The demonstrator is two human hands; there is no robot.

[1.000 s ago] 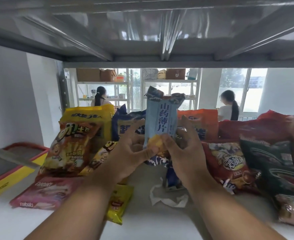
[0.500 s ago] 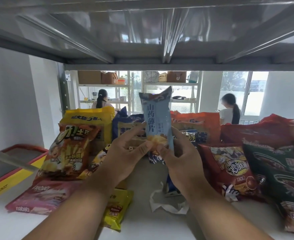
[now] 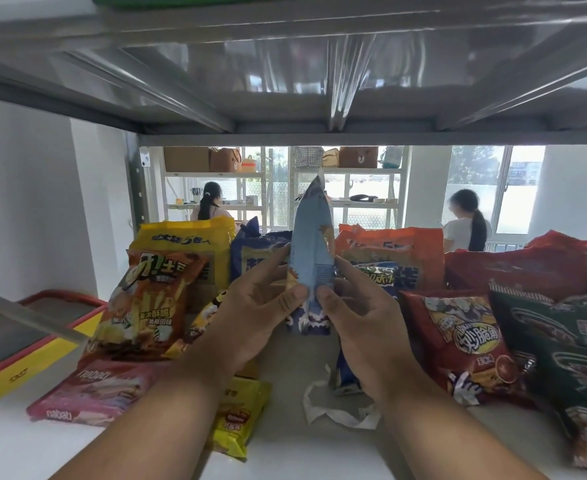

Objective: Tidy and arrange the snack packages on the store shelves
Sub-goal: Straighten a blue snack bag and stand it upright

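both forearms reach in from the bottom edge, side by side, over the white shelf (image 3: 319,455). the left hand (image 3: 261,306) and the right hand (image 3: 361,313) meet in the middle and together hold a pale blue snack packet (image 3: 311,251) upright, turned nearly edge-on to the camera. the left hand pinches the packet's lower left side between thumb and curled fingers; the right hand pinches the lower right side the same way, its thumb tip close to the left thumb. the packet's top reaches up in front of the far window, and its bottom edge hangs above the shelf, between the two wrists.

to the left stands an orange potato-stick bag (image 3: 150,299), leaning back against a yellow bag (image 3: 188,240). a pink wafer packet (image 3: 91,396) lies flat in front of them, and a small yellow packet (image 3: 238,417) lies just under the left forearm. a crumpled white scrap (image 3: 333,410) lies on the shelf between the arms. behind the hands stand a dark blue bag (image 3: 254,251) and an orange bag (image 3: 389,247). to the right are a red corn-snack bag (image 3: 465,341) and dark green bags (image 3: 562,341), crowded together and overlapping. a red and yellow box (image 3: 18,358) sits at far left. the underside of the grey metal shelf above (image 3: 285,64) fills the top of the view.
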